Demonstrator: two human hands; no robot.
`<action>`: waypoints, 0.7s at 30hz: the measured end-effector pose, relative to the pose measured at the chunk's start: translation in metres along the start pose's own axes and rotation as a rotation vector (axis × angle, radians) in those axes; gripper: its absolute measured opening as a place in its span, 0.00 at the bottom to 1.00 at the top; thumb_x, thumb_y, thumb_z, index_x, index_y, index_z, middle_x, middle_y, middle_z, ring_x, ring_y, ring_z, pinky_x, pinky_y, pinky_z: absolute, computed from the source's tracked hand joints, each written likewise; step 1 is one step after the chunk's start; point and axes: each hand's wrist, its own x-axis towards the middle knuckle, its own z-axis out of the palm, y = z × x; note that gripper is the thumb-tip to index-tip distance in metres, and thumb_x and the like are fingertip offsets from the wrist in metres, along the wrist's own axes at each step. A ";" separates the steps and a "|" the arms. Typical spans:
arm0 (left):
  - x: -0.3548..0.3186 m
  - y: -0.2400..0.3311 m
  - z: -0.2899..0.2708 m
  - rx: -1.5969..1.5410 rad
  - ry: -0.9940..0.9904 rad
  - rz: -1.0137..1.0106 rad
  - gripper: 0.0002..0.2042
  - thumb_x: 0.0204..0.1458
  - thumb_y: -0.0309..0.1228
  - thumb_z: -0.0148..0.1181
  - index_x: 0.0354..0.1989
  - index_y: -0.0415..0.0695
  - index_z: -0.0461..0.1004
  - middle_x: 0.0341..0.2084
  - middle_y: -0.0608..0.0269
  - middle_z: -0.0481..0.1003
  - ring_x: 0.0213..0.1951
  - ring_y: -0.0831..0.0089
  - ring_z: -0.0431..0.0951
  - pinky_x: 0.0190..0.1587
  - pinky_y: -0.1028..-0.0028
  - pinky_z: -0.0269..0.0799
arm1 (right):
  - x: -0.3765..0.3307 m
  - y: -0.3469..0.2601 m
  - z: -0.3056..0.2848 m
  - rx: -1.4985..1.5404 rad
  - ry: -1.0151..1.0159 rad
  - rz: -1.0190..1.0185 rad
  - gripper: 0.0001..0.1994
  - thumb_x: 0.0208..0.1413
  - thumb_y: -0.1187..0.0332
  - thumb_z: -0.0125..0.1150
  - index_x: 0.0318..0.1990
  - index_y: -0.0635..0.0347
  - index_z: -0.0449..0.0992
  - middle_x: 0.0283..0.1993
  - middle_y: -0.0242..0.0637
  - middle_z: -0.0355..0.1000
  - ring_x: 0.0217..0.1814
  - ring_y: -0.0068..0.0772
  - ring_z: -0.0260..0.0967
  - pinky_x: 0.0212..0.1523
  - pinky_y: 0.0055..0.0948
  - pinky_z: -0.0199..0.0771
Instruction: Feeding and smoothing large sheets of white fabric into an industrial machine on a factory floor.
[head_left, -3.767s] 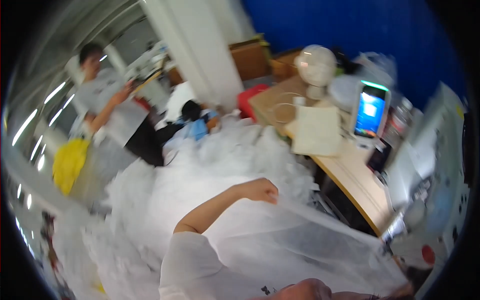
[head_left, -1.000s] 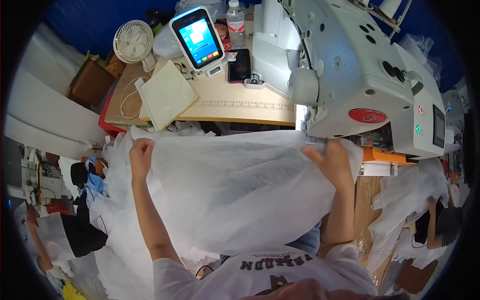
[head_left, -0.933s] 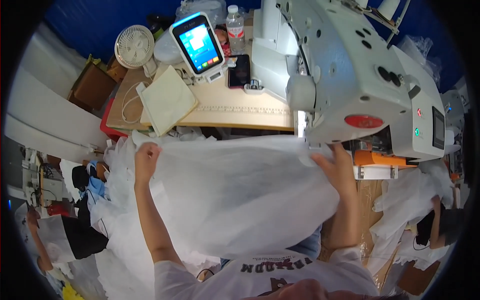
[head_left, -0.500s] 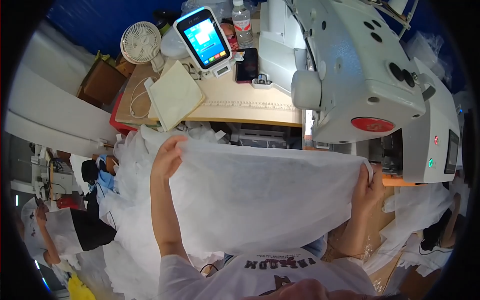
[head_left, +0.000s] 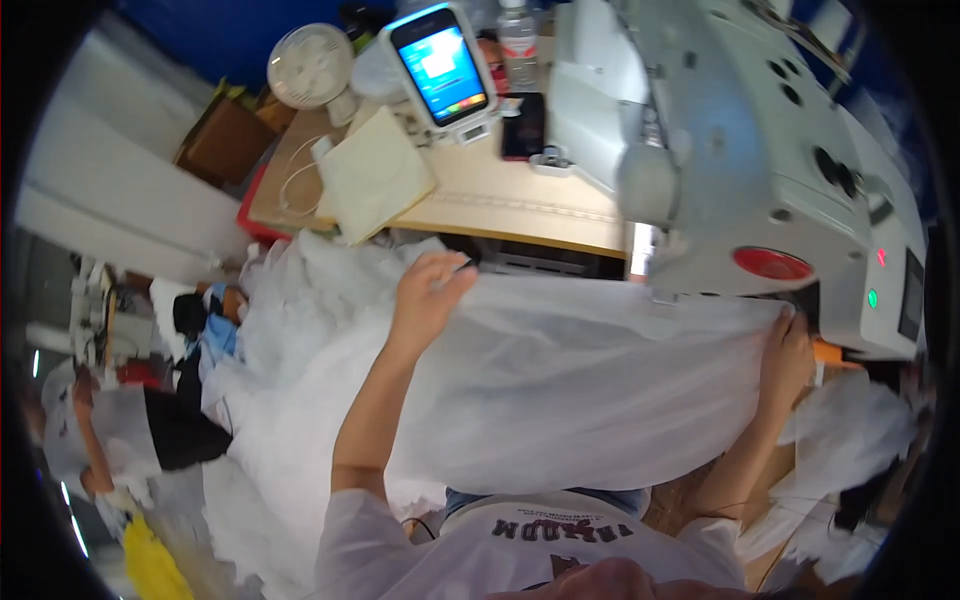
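Observation:
A sheet of thin white translucent fabric [head_left: 590, 390] is stretched between my two hands, its upper edge nearly straight and its lower part sagging over my lap. My left hand [head_left: 428, 295], fingers curled and thumb pressed in, grips the upper left corner in front of the table edge. At the other end, my right hand [head_left: 788, 352] pinches the upper right corner, close under the head of a large white sewing machine [head_left: 740, 170]. The fabric's upper edge passes just below the machine head; motion blurs whether it touches.
White fabric heaps [head_left: 290, 350] lie at the left. The wooden table [head_left: 480, 205] carries a lit screen [head_left: 442, 68], a phone [head_left: 523, 127], a bottle [head_left: 518, 45], a fan [head_left: 311, 66] and a cream pad [head_left: 378, 175]. Another person's arm [head_left: 92, 435] shows at far left.
Both hands have moved right with the fabric, its upper edge now nearer the machine head. The left hand's fingers have closed more. The whole view has shifted slightly.

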 end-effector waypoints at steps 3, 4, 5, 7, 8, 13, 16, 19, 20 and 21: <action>-0.003 -0.046 -0.007 0.251 0.099 0.226 0.16 0.41 0.25 0.66 0.12 0.40 0.62 0.35 0.60 0.74 0.42 0.65 0.71 0.44 0.70 0.64 | 0.016 0.009 0.022 -0.206 -0.095 -0.085 0.16 0.61 0.56 0.39 0.38 0.58 0.69 0.32 0.56 0.71 0.36 0.60 0.69 0.34 0.53 0.67; -0.015 -0.060 -0.011 0.287 0.124 0.196 0.16 0.41 0.25 0.66 0.12 0.40 0.62 0.35 0.60 0.74 0.42 0.65 0.71 0.44 0.70 0.64 | 0.014 0.017 0.026 -0.089 -0.016 -0.096 0.17 0.61 0.55 0.38 0.38 0.58 0.70 0.33 0.55 0.72 0.36 0.61 0.69 0.34 0.52 0.67; -0.031 -0.073 -0.013 0.192 0.064 0.205 0.15 0.39 0.25 0.67 0.14 0.41 0.64 0.35 0.60 0.74 0.43 0.64 0.71 0.44 0.68 0.64 | 0.013 0.024 0.029 0.026 0.058 -0.099 0.17 0.61 0.55 0.38 0.39 0.57 0.70 0.35 0.55 0.72 0.36 0.61 0.69 0.33 0.51 0.67; -0.055 -0.100 -0.028 0.105 0.027 0.191 0.14 0.37 0.26 0.69 0.15 0.42 0.65 0.35 0.61 0.74 0.44 0.63 0.71 0.44 0.67 0.64 | 0.017 0.028 0.026 0.016 0.057 -0.068 0.19 0.61 0.53 0.41 0.40 0.60 0.72 0.35 0.56 0.72 0.35 0.56 0.70 0.34 0.45 0.68; -0.066 -0.114 -0.038 0.272 0.123 0.146 0.12 0.37 0.28 0.69 0.19 0.43 0.68 0.35 0.61 0.75 0.45 0.63 0.70 0.45 0.66 0.64 | 0.017 0.039 0.029 0.031 0.044 -0.089 0.19 0.61 0.53 0.41 0.40 0.60 0.72 0.35 0.56 0.72 0.35 0.56 0.70 0.34 0.45 0.68; -0.106 -0.219 -0.103 1.176 0.204 -0.042 0.16 0.40 0.36 0.66 0.37 0.44 0.74 0.36 0.56 0.76 0.43 0.54 0.72 0.47 0.61 0.65 | 0.003 0.038 0.023 0.544 0.016 0.030 0.21 0.60 0.53 0.48 0.43 0.66 0.73 0.37 0.46 0.73 0.40 0.37 0.69 0.43 0.29 0.67; -0.087 -0.246 -0.149 0.845 0.107 -0.439 0.18 0.46 0.39 0.60 0.42 0.42 0.74 0.33 0.53 0.77 0.41 0.52 0.74 0.43 0.63 0.69 | 0.000 0.031 0.023 0.654 0.095 0.120 0.21 0.60 0.54 0.49 0.46 0.64 0.73 0.42 0.43 0.72 0.44 0.34 0.67 0.46 0.26 0.65; -0.041 -0.146 -0.187 0.366 0.358 -0.321 0.16 0.51 0.38 0.54 0.41 0.38 0.73 0.31 0.56 0.77 0.38 0.57 0.76 0.40 0.69 0.70 | -0.020 0.052 0.022 0.698 0.208 0.258 0.20 0.60 0.54 0.48 0.50 0.61 0.72 0.48 0.42 0.71 0.49 0.35 0.67 0.50 0.27 0.65; -0.037 -0.108 -0.199 0.008 0.286 -0.351 0.16 0.53 0.38 0.53 0.41 0.37 0.73 0.33 0.58 0.77 0.40 0.60 0.75 0.41 0.71 0.69 | -0.032 0.061 0.028 0.829 0.188 0.272 0.20 0.60 0.55 0.48 0.51 0.61 0.72 0.49 0.43 0.71 0.50 0.35 0.67 0.51 0.27 0.65; -0.041 -0.101 -0.208 0.004 0.296 -0.355 0.16 0.53 0.38 0.53 0.41 0.37 0.73 0.33 0.58 0.77 0.40 0.60 0.75 0.41 0.71 0.69 | -0.042 0.067 0.036 0.964 0.164 0.282 0.20 0.60 0.57 0.48 0.52 0.61 0.71 0.49 0.44 0.70 0.50 0.35 0.67 0.51 0.28 0.65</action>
